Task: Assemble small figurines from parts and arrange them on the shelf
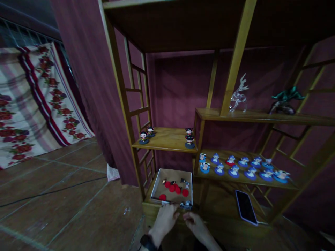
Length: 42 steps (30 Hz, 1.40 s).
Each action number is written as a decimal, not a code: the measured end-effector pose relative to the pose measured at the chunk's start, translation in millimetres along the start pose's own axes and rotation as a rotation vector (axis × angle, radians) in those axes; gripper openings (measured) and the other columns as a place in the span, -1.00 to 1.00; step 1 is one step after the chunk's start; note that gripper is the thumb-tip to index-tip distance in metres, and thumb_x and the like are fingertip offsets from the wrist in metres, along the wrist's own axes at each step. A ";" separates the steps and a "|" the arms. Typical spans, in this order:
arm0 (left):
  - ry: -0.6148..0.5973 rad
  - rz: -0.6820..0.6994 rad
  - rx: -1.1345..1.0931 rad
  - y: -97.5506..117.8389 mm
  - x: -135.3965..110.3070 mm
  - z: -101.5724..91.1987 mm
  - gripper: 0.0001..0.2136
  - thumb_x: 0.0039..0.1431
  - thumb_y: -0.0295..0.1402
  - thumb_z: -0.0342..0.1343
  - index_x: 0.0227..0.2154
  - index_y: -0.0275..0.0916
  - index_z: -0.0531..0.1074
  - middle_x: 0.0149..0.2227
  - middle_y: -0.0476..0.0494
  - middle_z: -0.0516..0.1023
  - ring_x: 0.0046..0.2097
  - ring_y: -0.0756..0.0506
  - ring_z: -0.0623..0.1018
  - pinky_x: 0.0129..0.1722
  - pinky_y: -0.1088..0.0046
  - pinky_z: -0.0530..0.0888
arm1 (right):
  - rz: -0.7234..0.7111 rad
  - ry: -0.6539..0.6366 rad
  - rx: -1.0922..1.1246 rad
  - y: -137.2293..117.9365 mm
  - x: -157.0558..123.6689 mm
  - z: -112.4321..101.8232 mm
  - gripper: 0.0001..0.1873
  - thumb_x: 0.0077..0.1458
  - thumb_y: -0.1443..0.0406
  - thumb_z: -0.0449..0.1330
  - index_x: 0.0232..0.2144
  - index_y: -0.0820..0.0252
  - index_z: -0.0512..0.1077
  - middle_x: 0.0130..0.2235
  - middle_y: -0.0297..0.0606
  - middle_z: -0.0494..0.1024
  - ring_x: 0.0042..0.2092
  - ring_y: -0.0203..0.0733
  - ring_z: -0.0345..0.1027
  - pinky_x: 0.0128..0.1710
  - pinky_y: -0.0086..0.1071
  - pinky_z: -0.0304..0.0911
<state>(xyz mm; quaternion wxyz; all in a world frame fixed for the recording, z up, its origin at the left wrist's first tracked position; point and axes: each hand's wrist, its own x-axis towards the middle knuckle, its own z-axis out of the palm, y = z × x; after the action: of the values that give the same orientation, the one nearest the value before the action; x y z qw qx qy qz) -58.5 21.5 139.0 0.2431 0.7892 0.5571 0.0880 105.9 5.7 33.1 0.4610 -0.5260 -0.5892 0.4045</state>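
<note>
A shallow white-rimmed cardboard box (171, 172) sits on the low shelf, holding several red round bases (172, 188) and small figurines (187, 185). At its near edge is my left hand (166, 215), back up, with fingers bent and their tips partly hidden. Just to the right, my right hand (194, 221) is closed, fingers curled toward the left one. Whatever either hand may hold is too small or hidden to name. A grey-white figurine (186, 205) lies inside the box's near right corner, just beyond my hands.
Black-haired figurines (190, 141) stand on the left shelf (167, 137). Several blue-and-white figurines (234, 170) stand in rows at right. Above them are a clear deer (238, 96) and a dark green sculpture (286, 100). A phone (246, 206) lies low right; wooden posts (237, 59) divide the shelves.
</note>
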 end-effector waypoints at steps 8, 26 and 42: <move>0.235 -0.295 -0.649 -50.5 51.4 22.3 -0.85 0.02 -0.44 0.04 -0.35 -0.31 0.48 -0.36 -0.17 0.57 -0.25 -0.11 0.54 -0.27 0.38 0.46 | 0.062 0.038 -0.122 21.2 26.3 -8.1 -0.72 -0.01 0.22 0.03 -0.34 0.15 0.50 -0.29 -0.18 0.58 -0.21 -0.07 0.45 -0.13 -0.19 0.29; 0.399 -0.287 -1.515 -98.8 153.7 5.2 -0.79 -0.13 -0.46 0.16 -0.34 -0.35 0.45 -0.44 -0.16 0.55 -0.44 0.02 0.53 -0.43 0.54 0.42 | 0.146 -0.120 -0.658 9.6 132.3 -22.9 -0.71 0.10 0.36 -0.03 -0.18 0.15 0.42 -0.19 -0.24 0.52 -0.17 -0.23 0.37 -0.15 -0.36 0.22; 0.253 -0.373 -1.673 -97.8 155.5 -8.8 -0.82 -0.05 -0.55 0.11 -0.31 -0.34 0.44 -0.37 -0.21 0.57 -0.35 -0.01 0.56 -0.39 0.55 0.46 | 0.109 -0.542 -0.993 26.3 137.2 -4.0 -0.77 0.01 0.43 0.08 -0.30 0.14 0.48 -0.22 -0.19 0.50 -0.11 -0.18 0.33 -0.04 -0.32 0.08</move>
<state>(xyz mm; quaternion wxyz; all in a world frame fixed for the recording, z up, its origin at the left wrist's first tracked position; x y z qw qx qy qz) -87.4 192.9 79.0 0.6905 0.2309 0.4527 0.5147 113.3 145.0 24.9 -0.0307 -0.5865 -0.7781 0.2228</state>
